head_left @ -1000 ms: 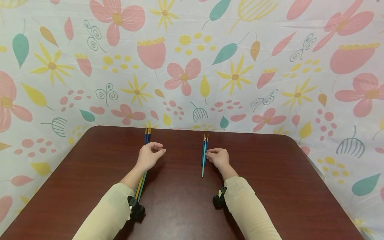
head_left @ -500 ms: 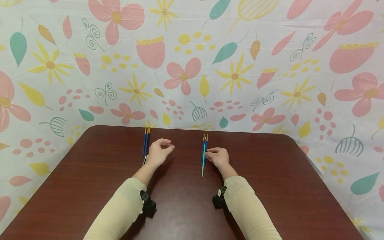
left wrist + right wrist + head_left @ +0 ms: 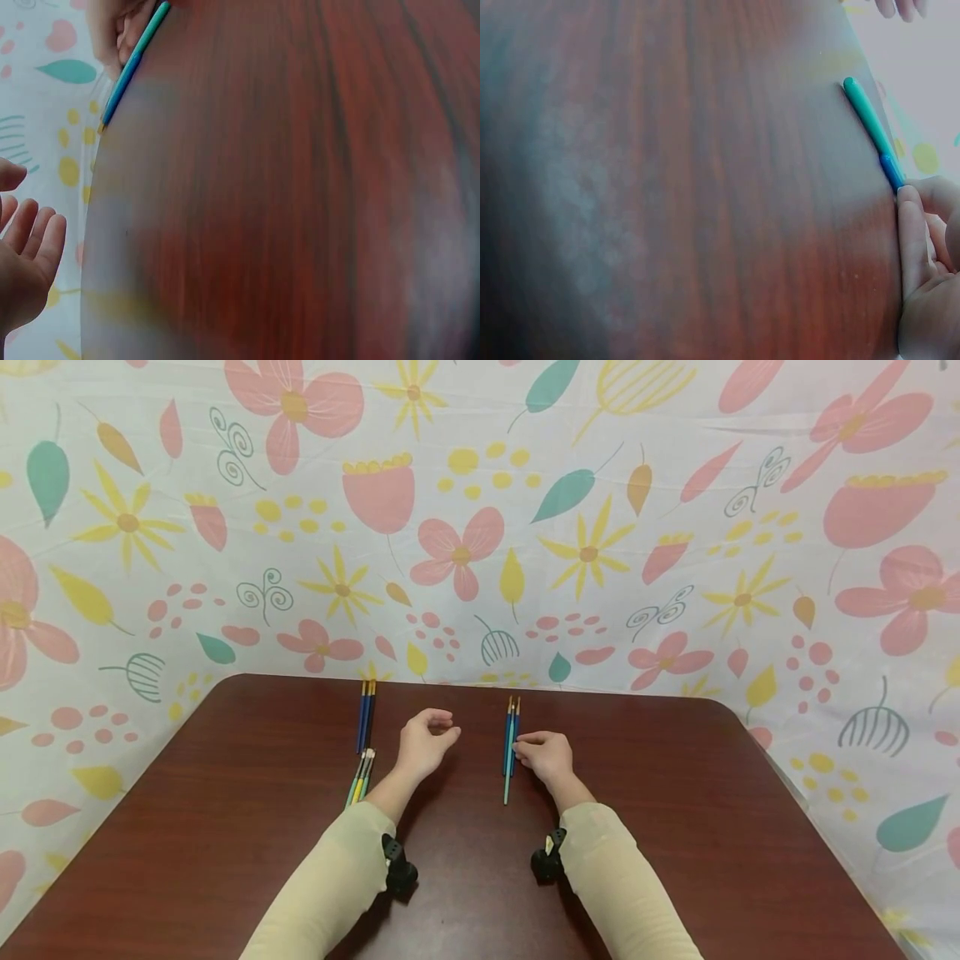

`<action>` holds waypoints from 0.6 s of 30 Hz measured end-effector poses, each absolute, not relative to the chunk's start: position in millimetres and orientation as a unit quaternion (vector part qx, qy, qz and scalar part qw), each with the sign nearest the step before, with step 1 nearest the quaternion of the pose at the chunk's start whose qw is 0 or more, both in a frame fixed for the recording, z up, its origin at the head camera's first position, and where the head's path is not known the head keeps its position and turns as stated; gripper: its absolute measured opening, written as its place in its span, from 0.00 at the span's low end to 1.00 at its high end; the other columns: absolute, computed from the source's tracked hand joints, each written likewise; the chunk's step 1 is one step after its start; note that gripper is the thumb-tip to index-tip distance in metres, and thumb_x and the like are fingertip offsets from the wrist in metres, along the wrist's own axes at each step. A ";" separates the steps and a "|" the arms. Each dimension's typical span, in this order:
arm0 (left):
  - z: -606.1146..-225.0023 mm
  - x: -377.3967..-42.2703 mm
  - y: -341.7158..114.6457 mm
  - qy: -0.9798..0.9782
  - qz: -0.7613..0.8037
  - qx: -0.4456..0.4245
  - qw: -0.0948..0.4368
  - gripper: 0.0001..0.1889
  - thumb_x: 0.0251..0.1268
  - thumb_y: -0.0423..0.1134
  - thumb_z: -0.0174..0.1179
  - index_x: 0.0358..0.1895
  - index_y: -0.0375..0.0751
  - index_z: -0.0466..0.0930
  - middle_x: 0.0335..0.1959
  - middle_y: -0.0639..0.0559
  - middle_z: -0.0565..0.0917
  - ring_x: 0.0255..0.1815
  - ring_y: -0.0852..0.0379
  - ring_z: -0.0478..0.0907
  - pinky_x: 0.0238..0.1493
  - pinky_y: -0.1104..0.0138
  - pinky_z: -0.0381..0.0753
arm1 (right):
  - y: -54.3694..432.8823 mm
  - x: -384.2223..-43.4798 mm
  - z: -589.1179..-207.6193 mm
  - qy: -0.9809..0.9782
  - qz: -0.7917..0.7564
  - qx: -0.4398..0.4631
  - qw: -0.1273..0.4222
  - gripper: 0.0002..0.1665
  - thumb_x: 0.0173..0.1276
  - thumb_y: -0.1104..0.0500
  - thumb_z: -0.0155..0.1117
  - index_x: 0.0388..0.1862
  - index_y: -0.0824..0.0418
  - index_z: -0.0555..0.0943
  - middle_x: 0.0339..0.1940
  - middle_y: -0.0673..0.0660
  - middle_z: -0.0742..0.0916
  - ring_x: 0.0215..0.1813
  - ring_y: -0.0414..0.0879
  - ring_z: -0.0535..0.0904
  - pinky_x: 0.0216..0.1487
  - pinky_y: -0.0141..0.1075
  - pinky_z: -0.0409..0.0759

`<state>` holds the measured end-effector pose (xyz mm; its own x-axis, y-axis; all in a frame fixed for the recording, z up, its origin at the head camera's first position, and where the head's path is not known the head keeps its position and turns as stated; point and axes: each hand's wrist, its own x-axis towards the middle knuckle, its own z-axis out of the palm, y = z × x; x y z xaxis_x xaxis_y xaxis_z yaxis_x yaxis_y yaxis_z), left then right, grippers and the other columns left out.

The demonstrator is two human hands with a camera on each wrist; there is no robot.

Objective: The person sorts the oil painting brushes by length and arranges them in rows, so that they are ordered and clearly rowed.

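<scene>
My left hand (image 3: 423, 746) hovers over the middle of the table with loosely curved fingers and nothing between thumb and fingers. To its right lies a small group of slim paintbrushes (image 3: 507, 743), two with blue handles and one teal, their tips pointing to the wall. The thumb and fingertips of my right hand (image 3: 547, 756) pinch at the right side of this group. In the right wrist view, the teal and blue handles of the paintbrushes (image 3: 866, 116) lead to the pinching fingertips. The left wrist view shows the left hand (image 3: 30, 262) with its fingers apart.
Left of the left hand lie dark blue paintbrushes (image 3: 364, 718) near the back edge. Closer in, green and yellow paintbrushes (image 3: 362, 779) with pale bristles are partly hidden by the left sleeve (image 3: 337, 877). The brown table (image 3: 660, 777) ends at a floral cloth (image 3: 465, 468).
My left hand has moved right, away from the left paintbrushes and towards the right group, uncovering the green and yellow ones. The right hand has stayed in place.
</scene>
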<state>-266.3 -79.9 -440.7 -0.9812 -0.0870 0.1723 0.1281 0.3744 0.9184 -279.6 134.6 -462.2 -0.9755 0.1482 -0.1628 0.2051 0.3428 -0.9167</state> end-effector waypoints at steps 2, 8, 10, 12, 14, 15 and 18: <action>-441.9 -267.8 -74.7 -0.821 -0.563 -0.014 0.091 0.16 0.57 0.37 0.65 0.48 0.34 0.80 0.43 0.43 0.85 0.44 0.48 0.80 0.45 0.59 0.81 | 134.5 -279.6 -462.5 0.819 -0.564 0.108 0.025 0.14 0.61 0.61 0.66 0.45 0.65 0.85 0.45 0.64 0.86 0.34 0.40 0.84 0.38 0.34 0.84; -446.1 -271.7 -58.8 -0.816 -0.572 -0.018 0.083 0.16 0.58 0.35 0.64 0.50 0.35 0.79 0.45 0.43 0.84 0.46 0.48 0.80 0.47 0.59 0.80 | 134.3 -280.5 -462.9 0.819 -0.562 0.107 0.024 0.14 0.61 0.61 0.66 0.45 0.65 0.85 0.45 0.64 0.85 0.34 0.40 0.84 0.39 0.35 0.85; -447.2 -272.8 -53.3 -0.813 -0.577 -0.020 0.082 0.17 0.58 0.35 0.64 0.50 0.35 0.79 0.46 0.42 0.83 0.47 0.48 0.80 0.48 0.58 0.80 | 134.2 -280.8 -462.8 0.820 -0.561 0.108 0.024 0.14 0.61 0.60 0.67 0.45 0.65 0.85 0.45 0.64 0.85 0.34 0.40 0.84 0.39 0.35 0.85; -447.8 -273.5 -47.9 -0.809 -0.582 -0.022 0.081 0.17 0.58 0.35 0.64 0.51 0.34 0.79 0.47 0.41 0.83 0.48 0.47 0.79 0.50 0.57 0.79 | 134.2 -280.9 -462.7 0.821 -0.561 0.109 0.023 0.14 0.61 0.60 0.67 0.45 0.65 0.85 0.45 0.64 0.86 0.34 0.40 0.84 0.39 0.35 0.85; -449.3 -274.6 -42.4 -0.809 -0.582 -0.025 0.080 0.17 0.59 0.36 0.64 0.51 0.34 0.78 0.47 0.40 0.83 0.49 0.47 0.79 0.52 0.56 0.79 | 134.1 -281.0 -462.5 0.820 -0.561 0.111 0.022 0.14 0.61 0.60 0.67 0.44 0.65 0.85 0.45 0.64 0.86 0.33 0.40 0.84 0.38 0.35 0.85; -450.1 -275.0 -39.8 -0.809 -0.582 -0.027 0.080 0.17 0.59 0.35 0.64 0.51 0.34 0.78 0.47 0.40 0.83 0.49 0.47 0.79 0.52 0.56 0.79 | 134.1 -281.0 -462.5 0.820 -0.561 0.112 0.021 0.14 0.61 0.60 0.67 0.44 0.65 0.85 0.44 0.64 0.86 0.33 0.40 0.84 0.38 0.35 0.85; -452.2 -276.1 -32.2 -0.810 -0.581 -0.031 0.076 0.17 0.60 0.36 0.63 0.52 0.35 0.78 0.47 0.41 0.83 0.50 0.47 0.79 0.53 0.55 0.78 | 134.0 -281.5 -462.9 0.820 -0.561 0.114 0.020 0.14 0.60 0.60 0.67 0.43 0.65 0.85 0.43 0.64 0.86 0.32 0.40 0.84 0.38 0.35 0.85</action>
<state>-276.1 -32.2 -452.2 -0.9864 -0.0387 0.1597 0.1389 0.3232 0.9361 -281.5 134.0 -462.9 -0.9734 0.1641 -0.1602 0.2088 0.3453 -0.9150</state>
